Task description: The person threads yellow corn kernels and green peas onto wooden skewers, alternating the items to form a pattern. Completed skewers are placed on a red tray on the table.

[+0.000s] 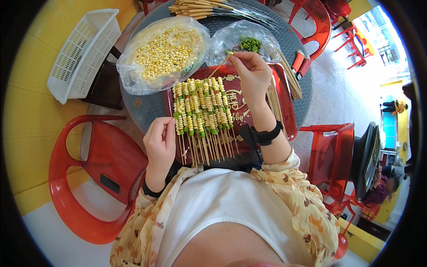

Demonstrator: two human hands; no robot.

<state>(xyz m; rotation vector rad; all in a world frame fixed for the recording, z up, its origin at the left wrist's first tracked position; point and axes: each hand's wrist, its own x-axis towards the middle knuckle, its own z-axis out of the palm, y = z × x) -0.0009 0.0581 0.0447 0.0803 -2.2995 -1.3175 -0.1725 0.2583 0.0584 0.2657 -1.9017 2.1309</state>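
My left hand (160, 140) pinches the lower end of a slanting bamboo skewer (217, 69), beside green pieces and corn at the pile's left edge. At its upper tip, my right hand (252, 71) holds a pale corn kernel (230, 53) between finger and thumb; whether it is on the tip is unclear. Beneath the skewer, rows of threaded corn skewers (203, 106) with green and a few red pieces lie on a red tray (248, 133). A clear bag of corn kernels (165, 55) is at upper left, and a bag of green pieces (250, 44) lies above my right hand.
Bare bamboo skewers (289, 75) lie along the tray's right side, near red-handled tools (300, 65). Metal skewers with wooden handles (200, 8) rest at the round table's far edge. A white plastic basket (86, 50) and red chairs (110, 157) stand around; people are far right.
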